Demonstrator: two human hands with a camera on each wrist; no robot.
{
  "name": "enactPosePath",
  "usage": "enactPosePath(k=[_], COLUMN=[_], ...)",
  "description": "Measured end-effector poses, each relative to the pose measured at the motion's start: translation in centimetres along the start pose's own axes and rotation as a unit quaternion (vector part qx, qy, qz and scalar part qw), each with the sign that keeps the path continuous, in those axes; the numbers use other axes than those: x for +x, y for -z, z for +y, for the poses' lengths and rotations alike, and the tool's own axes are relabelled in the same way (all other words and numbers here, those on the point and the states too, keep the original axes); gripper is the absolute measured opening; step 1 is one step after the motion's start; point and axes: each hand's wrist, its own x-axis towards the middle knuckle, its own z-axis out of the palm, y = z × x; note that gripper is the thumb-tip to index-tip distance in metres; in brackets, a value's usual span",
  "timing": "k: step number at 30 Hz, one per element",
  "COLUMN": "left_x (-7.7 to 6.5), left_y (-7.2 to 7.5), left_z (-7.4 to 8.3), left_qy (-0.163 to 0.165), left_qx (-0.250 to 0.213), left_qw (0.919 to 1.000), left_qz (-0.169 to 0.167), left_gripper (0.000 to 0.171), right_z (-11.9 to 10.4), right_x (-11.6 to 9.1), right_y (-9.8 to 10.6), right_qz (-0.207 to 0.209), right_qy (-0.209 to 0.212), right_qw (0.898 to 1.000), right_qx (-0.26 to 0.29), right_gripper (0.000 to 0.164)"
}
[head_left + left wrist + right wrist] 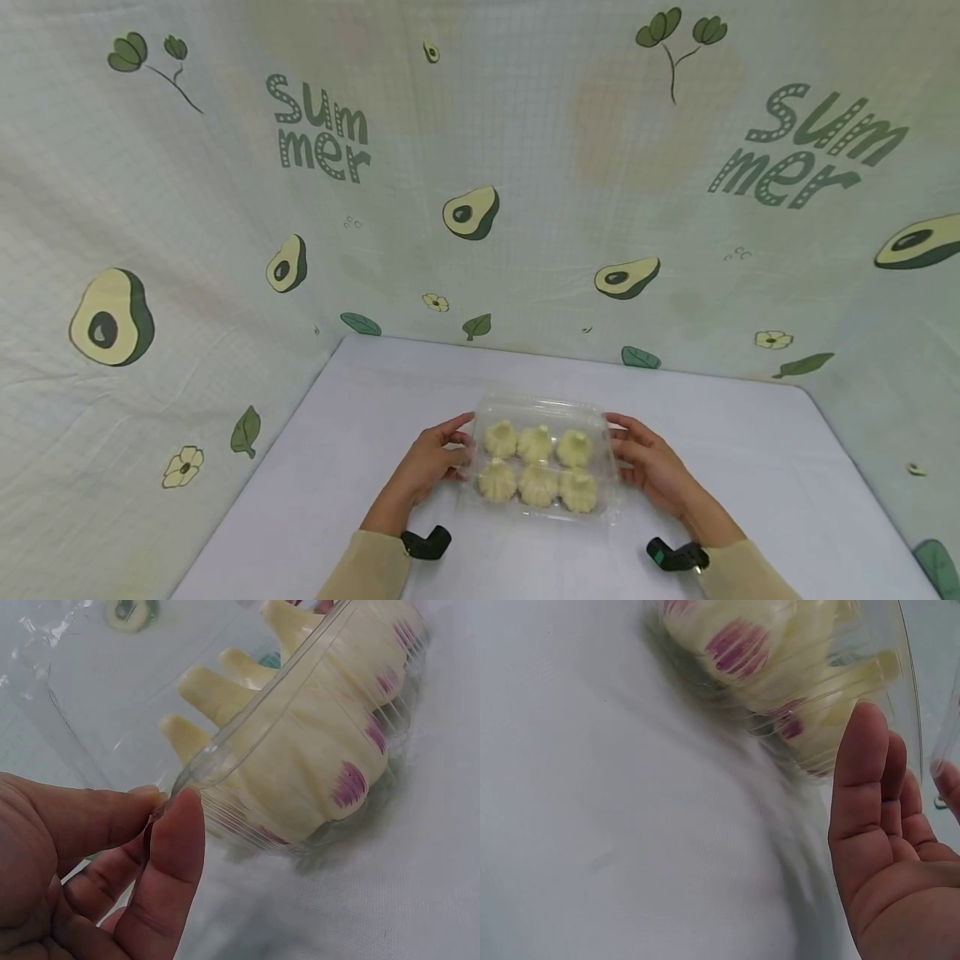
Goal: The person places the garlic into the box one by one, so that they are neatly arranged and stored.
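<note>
A clear plastic clamshell box (480, 492) holds several garlic bulbs (537, 486) in two rows, their stems pointing up and purple marks on their sides. On the box's left, my left hand (431, 462) pinches the rim between thumb and fingertips, plain in the left wrist view. Opposite, my right hand (654, 462) is beside the right wall. Its fingers (860, 780) are nearly straight along the plastic, and a fingertip is at a clear lid edge in the right wrist view. Part of the clear lid (82, 742) rises above the stems in the left wrist view.
A white tabletop (360, 392) lies under the box. Fabric walls (540, 158) printed with avocados and leaves surround it at the back and sides. Black straps with small devices (426, 543) are on both wrists, near the beige sleeves (367, 571).
</note>
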Motion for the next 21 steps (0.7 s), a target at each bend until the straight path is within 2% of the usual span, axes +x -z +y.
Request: enactPosePath(k=[4, 11, 21], left_x=[0.0, 0.1, -0.2], left_y=[0.0, 0.2, 0.6], left_z=[0.0, -0.1, -0.3], left_qy=[0.002, -0.010, 0.001], left_qx=[-0.006, -0.014, -0.041], left_qw=[1.0000, 0.9998, 0.9989], left_qz=[0.001, -0.009, -0.023], left_gripper=[0.075, 0.057, 0.055], right_z=[0.0, -0.1, 0.5], right_x=[-0.3, -0.7, -2.4], right_y=[-0.3, -0.6, -1.2], right_qz=[0.006, 0.028, 0.023], right_qy=[-0.005, -0.022, -0.036], right_qw=[1.000, 0.998, 0.996], right_qx=[-0.020, -0.045, -0.079], right_gripper=[0.063, 0.070, 0.082])
